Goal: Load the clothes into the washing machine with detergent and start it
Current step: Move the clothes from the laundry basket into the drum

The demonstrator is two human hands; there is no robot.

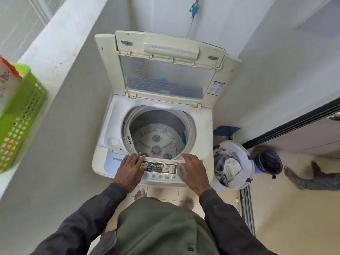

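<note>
A cream top-loading washing machine (206, 129) stands in front of me with its lid (165, 70) folded up against the wall. Its steel drum (156, 133) holds no clothes. My left hand (131, 170) rests flat on the left part of the control panel (161, 168), fingers straight. My right hand (194, 172) lies flat on the panel's right end, holding nothing. To the right of the machine a white laundry basket (246, 159) on the floor contains crumpled clothes (228, 168). A detergent bag (7, 80) stands in a green basket at the left.
The green plastic basket (24, 115) sits on a white ledge at the left. Walls close in on both sides of the machine. A sliding door track (247, 208) runs at the right, and another person's foot and leg (301, 177) are beyond it.
</note>
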